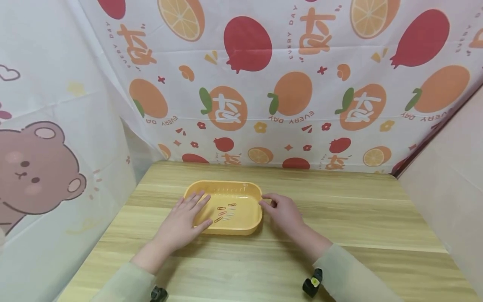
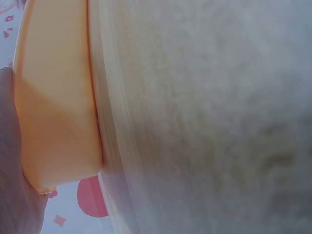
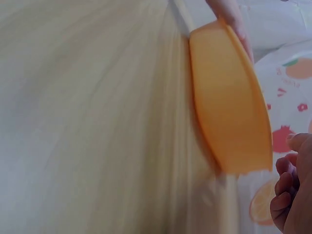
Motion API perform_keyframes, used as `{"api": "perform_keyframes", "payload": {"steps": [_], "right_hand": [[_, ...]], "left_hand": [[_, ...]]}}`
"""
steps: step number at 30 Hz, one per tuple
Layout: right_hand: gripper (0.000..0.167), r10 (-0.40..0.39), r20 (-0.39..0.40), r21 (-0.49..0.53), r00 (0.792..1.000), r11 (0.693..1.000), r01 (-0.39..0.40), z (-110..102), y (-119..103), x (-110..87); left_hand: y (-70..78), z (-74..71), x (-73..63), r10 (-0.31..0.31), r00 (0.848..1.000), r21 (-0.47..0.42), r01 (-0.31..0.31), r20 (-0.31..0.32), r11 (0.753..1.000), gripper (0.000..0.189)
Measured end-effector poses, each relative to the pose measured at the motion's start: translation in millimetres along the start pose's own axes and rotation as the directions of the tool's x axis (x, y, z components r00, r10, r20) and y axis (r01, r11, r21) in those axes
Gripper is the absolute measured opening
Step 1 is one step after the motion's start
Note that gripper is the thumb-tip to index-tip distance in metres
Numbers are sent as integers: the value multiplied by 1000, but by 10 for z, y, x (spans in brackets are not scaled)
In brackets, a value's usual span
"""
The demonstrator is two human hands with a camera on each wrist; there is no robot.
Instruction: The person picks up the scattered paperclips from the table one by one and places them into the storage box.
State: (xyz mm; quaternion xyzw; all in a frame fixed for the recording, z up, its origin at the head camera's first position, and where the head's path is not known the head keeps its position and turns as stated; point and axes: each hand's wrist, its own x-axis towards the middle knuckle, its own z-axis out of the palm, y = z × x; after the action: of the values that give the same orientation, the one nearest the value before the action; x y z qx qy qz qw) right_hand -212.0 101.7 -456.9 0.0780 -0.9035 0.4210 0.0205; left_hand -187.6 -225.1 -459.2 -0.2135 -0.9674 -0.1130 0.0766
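Observation:
A yellow tray (image 1: pixel 247 226) with rounded corners sits on the wooden table. Several small paper clips lie on its floor, among them red ones (image 1: pixel 218 219) and pale ones (image 1: pixel 226 218). My left hand (image 1: pixel 180 224) reaches over the tray's left end with its fingers spread and the thumb over the near rim. On the other side, my right hand (image 1: pixel 284 213) is at the right rim, its thumb and forefinger tips close to it. In the right wrist view those fingers (image 3: pixel 284 187) are loosely bent beside the tray's wall (image 3: pixel 229 97), with nothing visible between them.
The wooden table (image 1: pixel 339 218) extends to the right of the tray and in front of it. A fruit-print cloth (image 1: pixel 260 84) hangs behind the table's far edge, and a bear-print cloth (image 1: pixel 41 176) hangs on the left. Both sleeves carry dark wrist devices (image 1: pixel 313 283).

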Motion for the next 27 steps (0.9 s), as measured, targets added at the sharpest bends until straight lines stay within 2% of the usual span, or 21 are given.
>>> {"api": "perform_keyframes", "payload": {"steps": [15, 27], "right_hand": [[34, 65, -30, -136, 997, 988, -68, -486, 754, -299], [30, 56, -34, -213, 998, 975, -62, -624, 880, -318]], "left_hand": [[6, -6, 10, 5, 1000, 1, -5, -1, 1000, 77], [-12, 24, -5, 13, 1000, -1, -13, -14, 1000, 77]]}}
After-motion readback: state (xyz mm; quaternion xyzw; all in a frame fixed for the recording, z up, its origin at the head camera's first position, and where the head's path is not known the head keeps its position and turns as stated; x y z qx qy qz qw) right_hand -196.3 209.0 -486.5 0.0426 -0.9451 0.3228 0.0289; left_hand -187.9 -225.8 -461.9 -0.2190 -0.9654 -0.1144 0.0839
